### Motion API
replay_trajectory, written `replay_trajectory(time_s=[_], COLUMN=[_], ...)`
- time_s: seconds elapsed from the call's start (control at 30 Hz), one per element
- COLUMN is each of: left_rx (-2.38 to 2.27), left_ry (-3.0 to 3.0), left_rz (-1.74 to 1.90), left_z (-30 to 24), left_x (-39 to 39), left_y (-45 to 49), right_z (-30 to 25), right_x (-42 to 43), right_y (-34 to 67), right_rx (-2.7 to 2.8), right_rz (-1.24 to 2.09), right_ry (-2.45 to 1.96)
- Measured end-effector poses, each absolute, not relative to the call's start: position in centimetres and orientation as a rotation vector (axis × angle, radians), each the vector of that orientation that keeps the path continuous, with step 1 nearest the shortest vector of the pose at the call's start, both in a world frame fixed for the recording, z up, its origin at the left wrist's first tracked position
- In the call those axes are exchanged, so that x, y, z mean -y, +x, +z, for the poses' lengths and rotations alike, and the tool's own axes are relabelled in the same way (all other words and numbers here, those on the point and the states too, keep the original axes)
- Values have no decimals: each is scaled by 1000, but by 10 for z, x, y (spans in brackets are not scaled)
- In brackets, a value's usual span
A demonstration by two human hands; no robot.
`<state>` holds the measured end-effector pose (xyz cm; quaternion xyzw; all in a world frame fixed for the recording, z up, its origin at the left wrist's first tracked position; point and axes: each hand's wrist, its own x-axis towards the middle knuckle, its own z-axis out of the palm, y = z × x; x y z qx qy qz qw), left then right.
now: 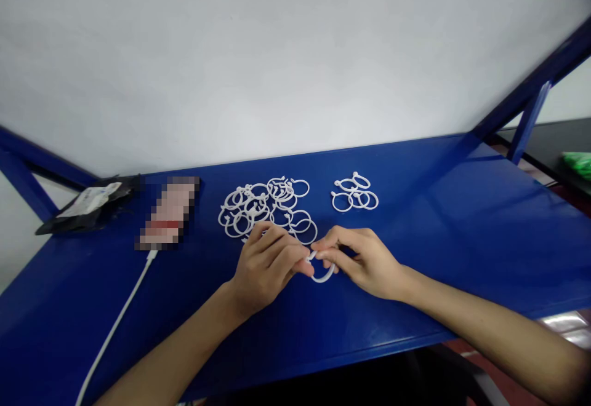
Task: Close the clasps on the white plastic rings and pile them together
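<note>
A white plastic ring is pinched between both hands above the front part of the blue table. My left hand grips the ring's upper left side, fingers closed. On the other side, my right hand pinches it near the top with thumb and fingertips. The fingers partly cover the ring, so its ends are hard to make out. Just beyond my left hand lies a loose pile of similar white rings with small hooked ends. Farther right sits a smaller group of closed white rings with small round tabs.
The blue table meets a pale wall at the back. At left are a blurred-out phone-like object with a white cable, and a black plastic package with a label. Blue frame bars stand at both sides.
</note>
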<state>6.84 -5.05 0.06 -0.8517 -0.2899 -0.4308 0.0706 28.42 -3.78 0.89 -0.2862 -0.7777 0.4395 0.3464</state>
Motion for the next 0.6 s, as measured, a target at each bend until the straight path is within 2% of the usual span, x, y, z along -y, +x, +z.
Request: replay_trajectory(time_s=[0.17, 0.4, 0.5, 0.6], left_rx=[844, 965, 1122, 1319], left_ry=[-2582, -2584, -2555, -2489], left_rz=[-1328, -1441, -1329, -1141], left_z=[1, -2, -7, -12], left_x=[52, 53, 46, 40], left_y=[68, 74, 73, 72], right_z=[10, 13, 10, 6], right_x=[38, 38, 27, 1], right_y=[285, 288, 290, 300], right_rx=[2042, 2212, 2277, 2202], right_rz=[1137, 954, 711, 258], right_ry=[-685, -564, -635, -972])
